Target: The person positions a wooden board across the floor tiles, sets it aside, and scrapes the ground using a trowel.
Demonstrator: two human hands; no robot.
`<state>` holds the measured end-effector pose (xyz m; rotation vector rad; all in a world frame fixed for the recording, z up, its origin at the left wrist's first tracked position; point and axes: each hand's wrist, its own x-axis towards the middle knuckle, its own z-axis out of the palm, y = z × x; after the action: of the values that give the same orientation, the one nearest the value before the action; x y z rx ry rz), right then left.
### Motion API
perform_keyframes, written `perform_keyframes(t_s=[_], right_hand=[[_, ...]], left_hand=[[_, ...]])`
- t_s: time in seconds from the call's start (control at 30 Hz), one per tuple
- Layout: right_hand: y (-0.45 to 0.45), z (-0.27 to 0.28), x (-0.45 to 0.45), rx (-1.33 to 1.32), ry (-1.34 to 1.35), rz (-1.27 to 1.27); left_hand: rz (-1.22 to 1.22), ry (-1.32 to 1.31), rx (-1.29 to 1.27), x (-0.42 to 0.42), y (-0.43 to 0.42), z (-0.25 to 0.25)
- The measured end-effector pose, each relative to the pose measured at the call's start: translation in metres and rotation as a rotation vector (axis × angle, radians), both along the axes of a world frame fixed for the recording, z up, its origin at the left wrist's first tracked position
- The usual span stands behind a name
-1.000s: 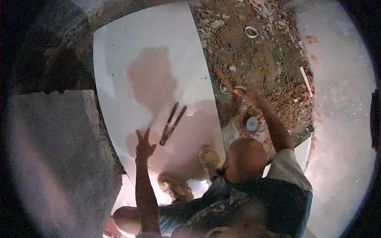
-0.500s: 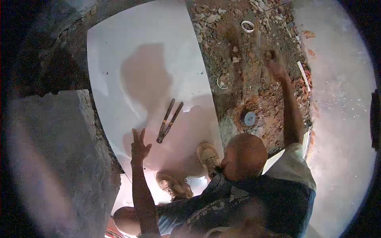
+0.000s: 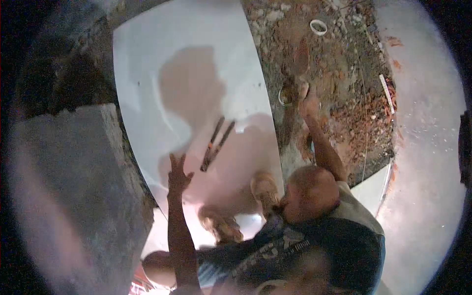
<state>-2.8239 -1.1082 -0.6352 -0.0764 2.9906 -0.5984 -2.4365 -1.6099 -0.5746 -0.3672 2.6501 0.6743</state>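
My left hand (image 3: 180, 178) hovers over or rests on a large white sheet (image 3: 142, 64), its fingers spread and holding nothing. Dark-handled end-cutting pincers (image 3: 216, 145) lie on the sheet just to its right, handles apart. My right hand (image 3: 309, 104) reaches over the rubble-strewn soil, blurred by motion; whether it holds anything is unclear. Close to its fingertips, a thin pale ring (image 3: 282, 97) is partly sunk in the dirt. The round grey cap is mostly hidden by my right forearm.
Farther out on the soil (image 3: 344, 118) lies a white ring (image 3: 318, 27). A white strip (image 3: 387, 93) sits along the right edge, beside smooth concrete (image 3: 423, 128). A grey slab (image 3: 73, 162) stands at left. My shoes (image 3: 265, 189) are on the sheet.
My right hand has swung left and nearer, from the right of the soil to beside the thin ring, its forearm now covering the grey cap. My left hand stays spread; the view shifted slightly.
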Motion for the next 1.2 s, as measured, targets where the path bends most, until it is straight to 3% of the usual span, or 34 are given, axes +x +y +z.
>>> perform_keyframes(t_s=[0.03, 0.13, 0.17, 0.23, 0.3, 0.37, 0.43, 0.47, 0.53, 0.63, 0.67, 0.7, 0.8, 0.87, 0.93, 1.0, 1.07, 1.1, 1.2], right_hand=[[-0.005, 0.02, 0.006, -0.009, -0.076, -0.014], [-0.025, 0.07, -0.001, -0.066, -0.177, -0.046], [-0.039, 0.092, -0.006, -0.097, -0.187, -0.08], [-0.07, 0.131, 0.003, -0.141, -0.074, -0.126], [-0.05, 0.113, 0.012, -0.247, -0.107, -0.317], [0.0, 0.065, 0.025, -1.249, -0.385, -0.466], [-0.003, 0.061, 0.033, -1.355, -0.464, -0.443], [-0.023, 0.077, 0.032, -0.948, -0.388, -0.383], [-0.031, 0.083, 0.046, -0.64, -0.264, -0.315], [-0.012, 0.027, 0.061, -0.951, -0.135, -0.375], [-0.009, 0.011, 0.062, -1.054, -0.093, -0.401], [-0.007, 0.023, 0.05, -1.156, -0.09, -0.503], [-0.023, 0.133, 0.005, -0.869, -0.28, -0.617], [-0.001, 0.136, -0.041, -0.975, -0.377, -0.553], [0.053, 0.092, -0.09, -1.324, -0.471, -0.389], [0.112, 0.057, -0.131, -1.277, -0.613, -0.351], [0.117, 0.041, -0.146, -1.067, -0.532, -0.291], [0.114, 0.034, -0.149, -0.885, -0.365, -0.246], [0.111, -0.01, -0.216, -1.224, -0.512, -0.389]], left_hand=[[0.025, -0.077, -0.008, -0.016, 0.006, 0.028], [0.067, -0.079, 0.076, -0.016, 0.003, 0.019], [-0.001, 0.084, -0.001, -0.009, 0.001, 0.003], [0.123, -0.071, 0.076, -0.025, 0.006, 0.029], [0.218, -0.219, 0.243, -0.038, 0.01, 0.05], [0.187, -0.186, 0.227, -0.037, 0.008, 0.032], [0.051, -0.054, 0.102, -0.022, 0.0, 0.011], [0.061, -0.046, 0.118, -0.025, -0.004, 0.013], [0.087, -0.037, 0.167, -0.022, 0.001, 0.016], [0.158, -0.103, 0.278, -0.027, 0.002, 0.022], [0.149, -0.117, 0.211, -0.031, 0.001, 0.024], [0.144, -0.132, 0.141, -0.035, 0.005, 0.027], [0.134, -0.269, -0.031, -0.066, 0.031, 0.046], [0.103, -0.259, -0.091, -0.096, 0.054, 0.044], [0.087, -0.157, 0.009, -0.124, 0.069, 0.038], [0.04, -0.143, -0.025, -0.145, 0.074, 0.033], [0.018, -0.143, -0.011, -0.141, 0.073, 0.027], [0.003, -0.144, -0.012, -0.139, 0.068, 0.025], [-0.082, -0.168, -0.094, -0.136, 0.069, 0.025]])
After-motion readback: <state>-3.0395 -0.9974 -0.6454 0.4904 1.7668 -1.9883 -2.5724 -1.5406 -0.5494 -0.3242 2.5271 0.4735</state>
